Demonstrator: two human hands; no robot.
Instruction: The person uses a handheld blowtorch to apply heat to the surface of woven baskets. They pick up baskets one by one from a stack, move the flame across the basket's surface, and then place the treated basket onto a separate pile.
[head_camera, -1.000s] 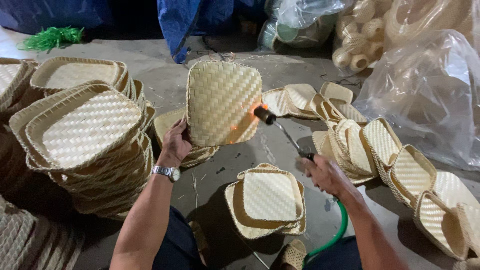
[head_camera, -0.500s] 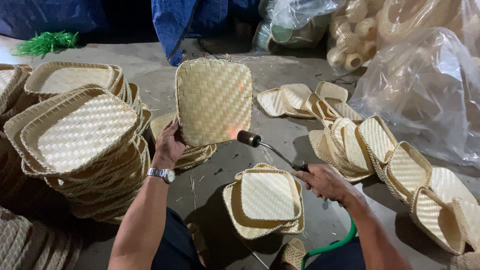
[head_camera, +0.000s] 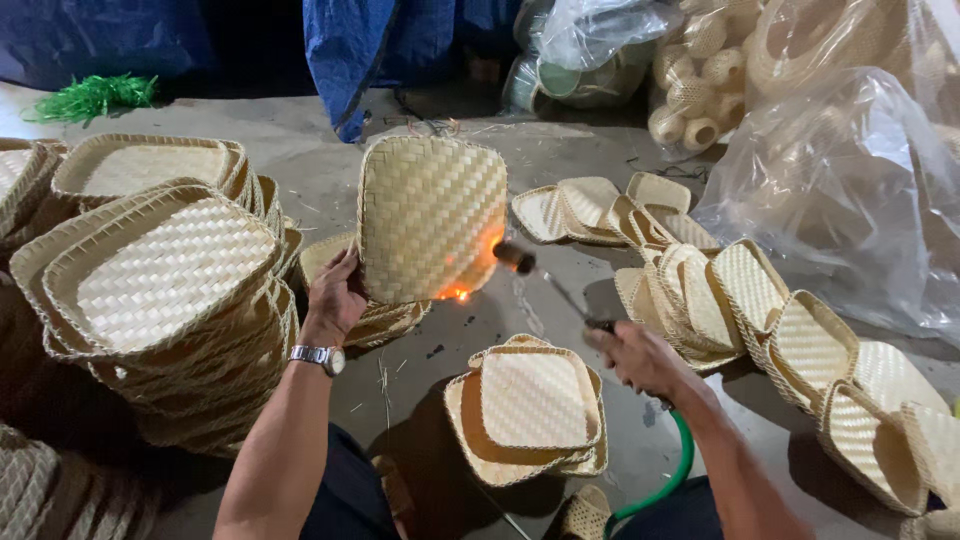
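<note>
My left hand gripped the woven tray upright by its bottom corner. My right hand squeezed the gas torch, and its flame touched the tray's low edge between both hands.

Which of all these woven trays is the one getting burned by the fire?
Look at the middle of the grey floor, between the tall stack of trays on the left and the scattered trays on the right. There the left hand holds one square woven tray upright. It alone stands on edge, with an orange flame from the torch at its lower corner.
</note>
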